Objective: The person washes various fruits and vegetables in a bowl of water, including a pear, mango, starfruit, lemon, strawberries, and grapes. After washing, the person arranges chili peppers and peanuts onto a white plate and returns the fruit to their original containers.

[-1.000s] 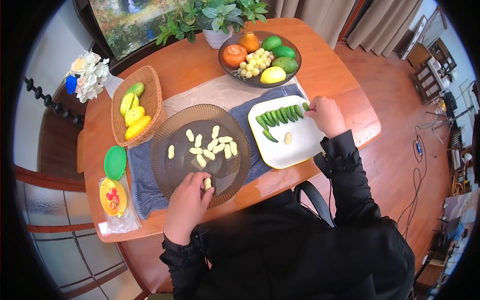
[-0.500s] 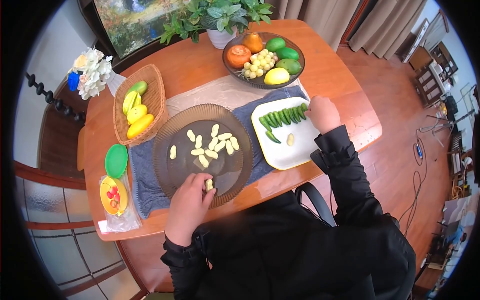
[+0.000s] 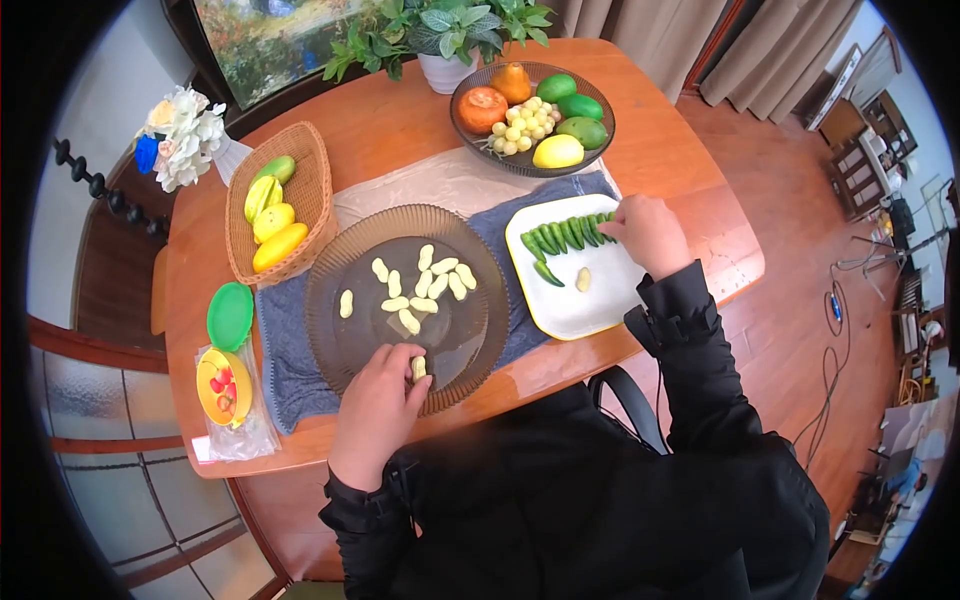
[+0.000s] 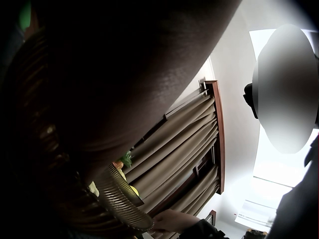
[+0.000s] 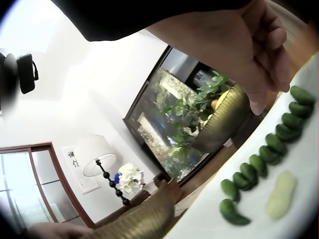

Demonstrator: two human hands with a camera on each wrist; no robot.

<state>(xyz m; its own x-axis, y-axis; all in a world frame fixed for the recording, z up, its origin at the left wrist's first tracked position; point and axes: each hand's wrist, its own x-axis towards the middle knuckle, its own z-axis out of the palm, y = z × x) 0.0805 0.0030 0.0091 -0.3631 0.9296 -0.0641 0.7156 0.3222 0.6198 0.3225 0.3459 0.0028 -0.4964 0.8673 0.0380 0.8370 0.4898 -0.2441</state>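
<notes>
Wooden table [image 3: 670, 160] under a blue-grey towel [image 3: 290, 365], curtains [image 3: 770, 65] beyond
Head view: the left hand [image 3: 378, 405] pinches a peanut [image 3: 418, 369] at the near side of the brown bowl [image 3: 473, 345]; a loose pinch could drop it, and the wrist leaning on the rim could tip the bowl. The right hand [image 3: 652, 237] bends over the far end of the green peppers [image 3: 566, 232] in the white tray [image 3: 575, 313]; a brush of its fingertips might skew the row. Left wrist view: dark forearm, bowl ribs, curtains; the grip is hidden. Right wrist view: curled fingers beside the end pepper, whether gripping I cannot tell; a lone peanut [image 5: 280, 194] lies nearby, with a lamp [image 5: 94, 154] behind.
</notes>
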